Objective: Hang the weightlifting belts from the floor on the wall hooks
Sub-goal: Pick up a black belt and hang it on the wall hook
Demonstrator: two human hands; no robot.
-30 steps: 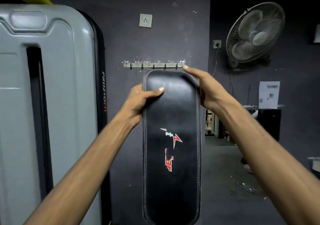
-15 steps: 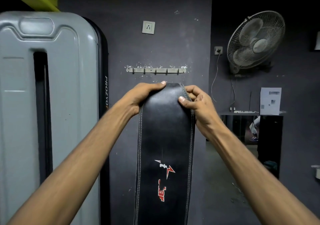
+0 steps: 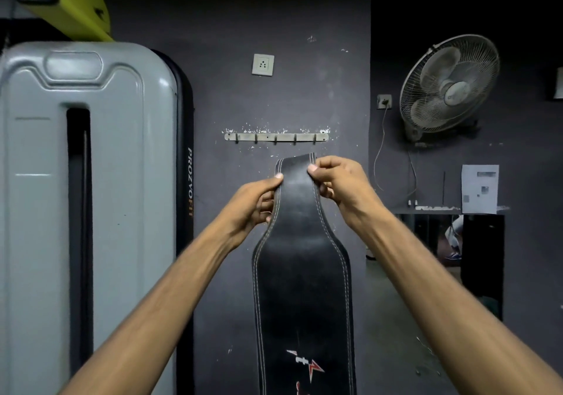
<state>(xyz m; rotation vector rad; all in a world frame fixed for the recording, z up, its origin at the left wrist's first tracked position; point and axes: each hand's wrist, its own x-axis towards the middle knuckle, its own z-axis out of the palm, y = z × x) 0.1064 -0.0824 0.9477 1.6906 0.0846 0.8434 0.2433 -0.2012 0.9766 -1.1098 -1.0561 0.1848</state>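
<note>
Belt [image 3: 300,272]: lower end runs off the bottom edge.
Logo [image 3: 304,367]: red and white, cut by the bottom edge, unreadable.
Left grip [image 3: 254,204]: fingertips hidden behind the belt's left edge.
Right grip [image 3: 341,184]: fingertips hidden behind the belt's right edge.
Cover [image 3: 122,181]: grey, cut off at the left and bottom edges.
Yellow part [image 3: 70,4]: cut by the top edge; cannot tell what it is.
Sheet [image 3: 479,189]: print blurred.
Hooks [image 3: 275,137]: too small to tell their shape.

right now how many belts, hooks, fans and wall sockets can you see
belt: 1
hooks: 5
fan: 1
sockets: 2
total: 9
</note>
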